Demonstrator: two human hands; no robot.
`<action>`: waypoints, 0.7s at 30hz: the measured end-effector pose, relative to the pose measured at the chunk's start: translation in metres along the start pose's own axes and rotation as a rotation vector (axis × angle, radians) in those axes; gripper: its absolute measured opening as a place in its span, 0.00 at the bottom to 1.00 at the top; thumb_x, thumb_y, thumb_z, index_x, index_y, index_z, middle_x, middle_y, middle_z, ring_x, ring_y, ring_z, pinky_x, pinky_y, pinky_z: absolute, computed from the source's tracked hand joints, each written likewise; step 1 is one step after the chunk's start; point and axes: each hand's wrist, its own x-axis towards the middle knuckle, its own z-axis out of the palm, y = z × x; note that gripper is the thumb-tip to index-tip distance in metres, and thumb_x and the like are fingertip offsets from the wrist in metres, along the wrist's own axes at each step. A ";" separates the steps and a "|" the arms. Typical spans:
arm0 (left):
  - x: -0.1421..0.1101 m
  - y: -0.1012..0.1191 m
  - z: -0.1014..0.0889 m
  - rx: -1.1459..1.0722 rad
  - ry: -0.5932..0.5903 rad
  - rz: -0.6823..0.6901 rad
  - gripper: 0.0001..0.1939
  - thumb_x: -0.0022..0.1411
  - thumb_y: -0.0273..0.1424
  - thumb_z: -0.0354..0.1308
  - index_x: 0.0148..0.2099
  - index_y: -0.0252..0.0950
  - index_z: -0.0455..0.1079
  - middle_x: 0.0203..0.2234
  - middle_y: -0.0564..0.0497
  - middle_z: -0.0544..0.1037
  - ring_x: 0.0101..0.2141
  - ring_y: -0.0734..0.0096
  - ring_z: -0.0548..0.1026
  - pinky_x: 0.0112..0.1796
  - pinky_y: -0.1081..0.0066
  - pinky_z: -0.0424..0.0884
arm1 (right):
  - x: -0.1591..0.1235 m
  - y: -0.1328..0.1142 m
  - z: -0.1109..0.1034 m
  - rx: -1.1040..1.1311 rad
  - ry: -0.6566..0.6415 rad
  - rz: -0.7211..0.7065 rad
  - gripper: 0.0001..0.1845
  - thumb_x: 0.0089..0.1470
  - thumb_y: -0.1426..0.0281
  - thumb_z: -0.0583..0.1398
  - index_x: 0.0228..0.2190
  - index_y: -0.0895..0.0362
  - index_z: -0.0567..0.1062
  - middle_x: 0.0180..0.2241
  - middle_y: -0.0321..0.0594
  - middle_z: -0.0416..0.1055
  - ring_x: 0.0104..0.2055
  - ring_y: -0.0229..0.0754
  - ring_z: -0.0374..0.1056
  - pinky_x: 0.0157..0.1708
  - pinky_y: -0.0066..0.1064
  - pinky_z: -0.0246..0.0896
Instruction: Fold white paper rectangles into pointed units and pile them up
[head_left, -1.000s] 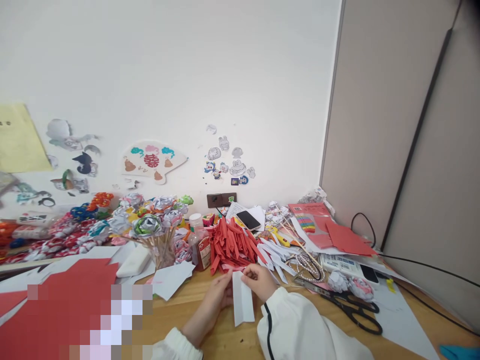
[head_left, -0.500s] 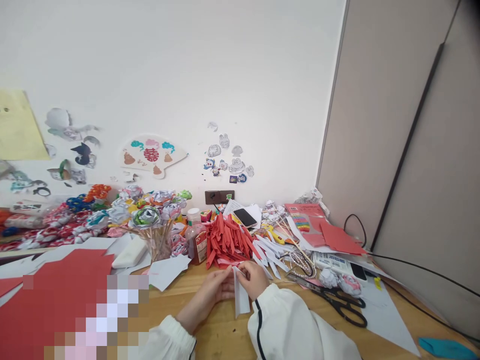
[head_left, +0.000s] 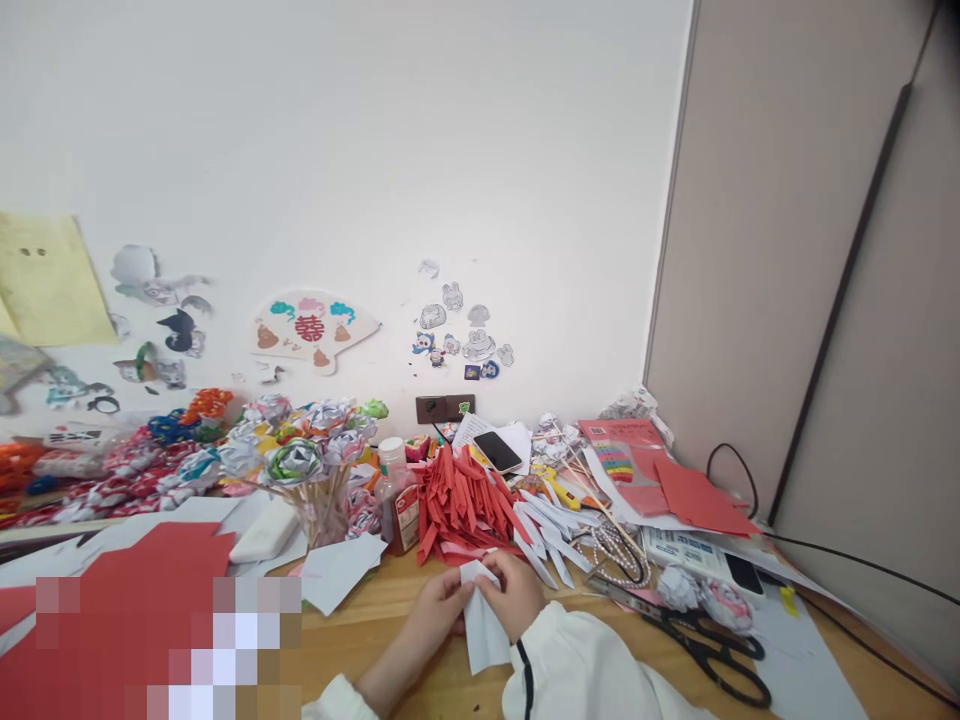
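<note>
left hand (head_left: pixel 441 606) and right hand (head_left: pixel 519 598) both pinch the creased white paper (head_left: pixel 486 642) near its 12 o'clock end. paper hangs at left's 4 o'clock, right's 8. red strips (head_left: pixel 466 505) at 12, beyond both.

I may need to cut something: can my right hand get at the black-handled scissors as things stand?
Probably yes: the scissors lie to the right, mostly uncovered, but the right hand would first need to release the white paper.
</note>
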 end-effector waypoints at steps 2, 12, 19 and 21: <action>-0.001 0.000 -0.001 -0.034 -0.019 -0.018 0.16 0.41 0.40 0.59 0.30 0.32 0.69 0.17 0.53 0.72 0.20 0.71 0.70 0.23 0.73 0.65 | 0.001 0.002 0.003 0.088 0.003 0.049 0.03 0.39 0.71 0.55 0.22 0.58 0.68 0.19 0.33 0.63 0.21 0.34 0.56 0.22 0.25 0.49; -0.020 0.019 0.000 -0.261 -0.164 -0.103 0.13 0.51 0.38 0.51 0.33 0.34 0.67 0.26 0.46 0.75 0.29 0.65 0.73 0.31 0.67 0.67 | 0.000 -0.006 -0.004 0.292 -0.067 0.088 0.05 0.40 0.71 0.55 0.23 0.59 0.68 0.20 0.34 0.63 0.23 0.34 0.57 0.23 0.24 0.51; -0.013 0.016 0.000 -0.155 -0.055 -0.116 0.12 0.44 0.38 0.58 0.27 0.33 0.67 0.20 0.52 0.73 0.25 0.69 0.72 0.31 0.67 0.67 | 0.000 -0.002 -0.003 0.267 -0.076 0.025 0.07 0.43 0.68 0.54 0.24 0.59 0.69 0.20 0.34 0.64 0.23 0.34 0.58 0.22 0.24 0.52; -0.011 0.015 -0.001 -0.134 -0.024 -0.113 0.13 0.42 0.38 0.59 0.25 0.33 0.67 0.18 0.53 0.73 0.22 0.72 0.71 0.28 0.70 0.66 | 0.000 -0.001 -0.004 0.306 -0.082 0.021 0.09 0.45 0.66 0.53 0.24 0.59 0.69 0.22 0.36 0.65 0.25 0.35 0.60 0.24 0.24 0.54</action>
